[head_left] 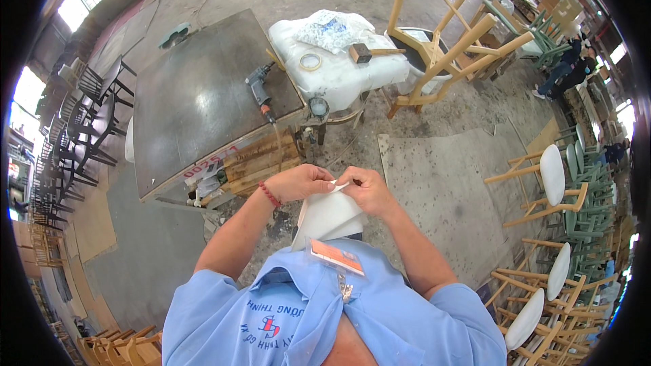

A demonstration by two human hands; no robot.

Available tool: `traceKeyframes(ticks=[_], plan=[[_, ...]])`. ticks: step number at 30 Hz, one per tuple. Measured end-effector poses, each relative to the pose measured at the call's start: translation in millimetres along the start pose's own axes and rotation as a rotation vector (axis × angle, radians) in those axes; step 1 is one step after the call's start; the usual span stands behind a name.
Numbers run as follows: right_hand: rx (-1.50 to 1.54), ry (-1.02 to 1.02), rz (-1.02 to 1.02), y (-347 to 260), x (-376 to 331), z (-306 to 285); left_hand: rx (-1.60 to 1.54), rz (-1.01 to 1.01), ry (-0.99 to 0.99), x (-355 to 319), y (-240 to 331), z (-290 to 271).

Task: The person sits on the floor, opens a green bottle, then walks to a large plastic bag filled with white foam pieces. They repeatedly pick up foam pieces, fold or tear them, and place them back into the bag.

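In front of my chest, both hands pinch the top edge of a folded white sheet (329,215), and I cannot tell whether it is cloth, foam or paper. My left hand (298,183), a red bead bracelet at its wrist, grips the edge between thumb and fingers. Close beside it, my right hand (369,190) pinches the same edge with its fingers curled. The sheet hangs down in layers toward my lap. Part of its lower end is hidden by my shirt and badge (337,257).
A power drill (259,88) lies on the dark-topped workbench (203,95) ahead left. Beside it, a white padded surface (325,74) bears a mallet (363,53), a tape roll (310,62) and a plastic bag (332,30). A wooden chair frame (441,61) stands farther right. Chairs line both sides.
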State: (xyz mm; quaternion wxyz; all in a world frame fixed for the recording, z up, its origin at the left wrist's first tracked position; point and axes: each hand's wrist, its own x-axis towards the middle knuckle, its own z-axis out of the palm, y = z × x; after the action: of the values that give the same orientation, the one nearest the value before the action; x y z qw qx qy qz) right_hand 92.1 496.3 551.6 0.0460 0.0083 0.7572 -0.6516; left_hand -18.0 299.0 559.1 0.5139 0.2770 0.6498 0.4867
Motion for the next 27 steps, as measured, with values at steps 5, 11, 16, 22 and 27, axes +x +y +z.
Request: traceKeyframes(ticks=[5,11,16,22,27], plan=[[-0.1,-0.172,0.05,-16.4,29.7,-17.4,0.006,0.066,0.045,4.3,-2.6,-7.1],[-0.069,-0.274,0.065,-27.5,58.2,-23.7,-0.109,0.109,0.154,0.0,-4.8,-12.3],[0.063,-0.219,0.068,-26.4,59.6,-22.2,-0.072,0.259,0.429,-9.7,1.8,7.3],[0.209,-0.243,0.038,-26.2,52.0,-9.4,-0.313,0.302,0.562,-12.0,-11.2,21.0],[0.166,-0.171,0.126,-25.2,45.1,-10.7,-0.274,0.282,0.495,-12.6,-8.8,19.8]])
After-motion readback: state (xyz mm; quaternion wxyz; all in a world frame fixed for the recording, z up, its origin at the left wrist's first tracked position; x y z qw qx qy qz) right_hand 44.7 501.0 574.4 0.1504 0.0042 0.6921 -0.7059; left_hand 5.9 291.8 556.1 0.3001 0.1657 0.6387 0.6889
